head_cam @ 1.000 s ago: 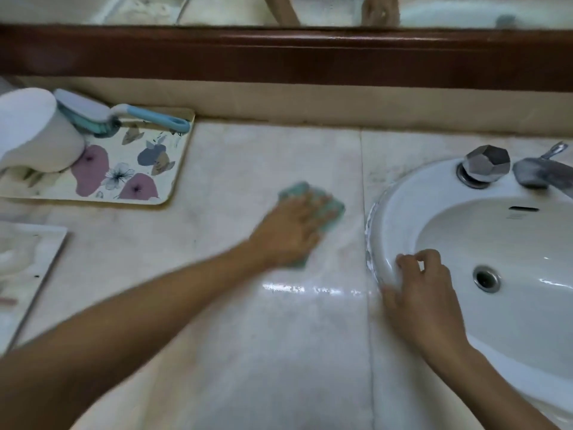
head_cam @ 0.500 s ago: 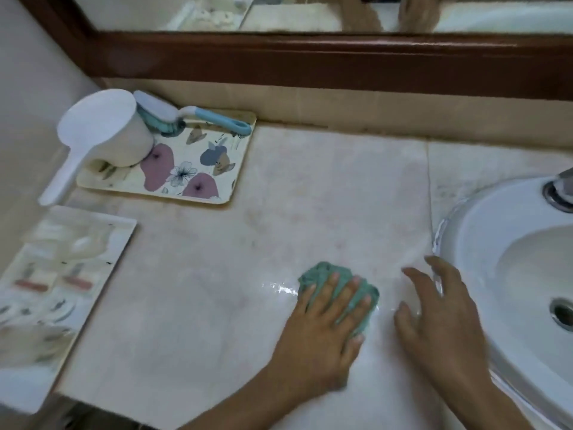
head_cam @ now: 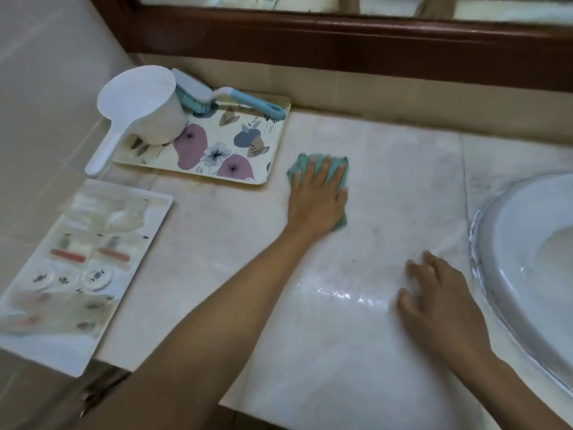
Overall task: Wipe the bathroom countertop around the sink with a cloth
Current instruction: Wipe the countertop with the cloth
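Left hand [head_cam: 317, 193] presses the teal cloth [head_cam: 336, 167] flat on the marble countertop [head_cam: 403, 187], fingers straight; right hand [head_cam: 440, 302] rests open beside the sink [head_cam: 527, 231].

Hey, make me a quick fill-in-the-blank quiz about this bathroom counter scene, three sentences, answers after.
1. The left hand presses a teal ___ flat on the countertop.
2. The right hand rests on the countertop beside the white ___.
3. The blue-handled brush lies on the floral ___, next to the white scoop.
Missing words: cloth; sink; tray.
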### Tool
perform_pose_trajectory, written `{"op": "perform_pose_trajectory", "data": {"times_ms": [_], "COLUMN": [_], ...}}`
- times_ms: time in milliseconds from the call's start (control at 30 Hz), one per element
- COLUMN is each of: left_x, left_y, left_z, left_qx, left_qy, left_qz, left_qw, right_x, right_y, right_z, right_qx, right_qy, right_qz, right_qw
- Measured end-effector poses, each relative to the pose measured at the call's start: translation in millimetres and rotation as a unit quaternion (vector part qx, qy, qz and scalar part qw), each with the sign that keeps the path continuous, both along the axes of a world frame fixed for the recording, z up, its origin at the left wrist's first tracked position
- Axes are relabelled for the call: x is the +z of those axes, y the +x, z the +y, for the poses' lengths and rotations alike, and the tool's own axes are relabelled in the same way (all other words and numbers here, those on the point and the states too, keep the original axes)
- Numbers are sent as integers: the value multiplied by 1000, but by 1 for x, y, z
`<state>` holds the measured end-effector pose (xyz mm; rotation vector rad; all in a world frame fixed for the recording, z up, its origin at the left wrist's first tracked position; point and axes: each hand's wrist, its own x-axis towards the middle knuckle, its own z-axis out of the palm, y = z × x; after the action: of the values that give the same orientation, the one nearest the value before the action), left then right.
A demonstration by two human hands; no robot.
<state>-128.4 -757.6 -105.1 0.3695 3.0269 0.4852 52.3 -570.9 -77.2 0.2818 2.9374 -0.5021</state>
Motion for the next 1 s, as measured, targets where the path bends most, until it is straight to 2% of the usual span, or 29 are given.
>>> {"op": "perform_pose_trajectory", "data": {"times_ms": [100,200,267,333,400,500,633,767,867,933,1000], "left_x": [-1,9,13,10,3,4,-3,-2,2,4,2], "left_y": [139,240,231,181,116,58,85,163,214,234,241], "left_z": [-40,-101,-148,-176,-181,-163,-172,-196,-182,-159,-127], "left_qx": [-65,-180,-267,-312,-238,-11,194,272,316,302,241], "left_qy": [-13,-37,-64,-100,-114,-90,-53,-43,-21,-22,-25], "left_qz": [18,23,37,36,29,-15,-13,9,-24,-36,-34], "left_qw": [998,983,961,944,964,996,980,961,948,952,970], "right_x": [1,-1,-5,-10,-13,-14,-12,-14,-5,2,9], "right_y": [0,6,11,15,17,19,18,20,25,42,68], "right_z": [-11,-33,-49,-59,-64,-71,-74,-83,-81,-74,-61], "right_qx": [-32,25,83,119,115,100,87,56,30,3,-27], "right_qy": [13,5,-17,-3,5,11,7,-16,-87,-115,-109], "right_qz": [-2,45,42,47,58,68,85,70,48,70,112], "right_qw": [999,999,995,992,992,993,993,996,995,991,987]}}
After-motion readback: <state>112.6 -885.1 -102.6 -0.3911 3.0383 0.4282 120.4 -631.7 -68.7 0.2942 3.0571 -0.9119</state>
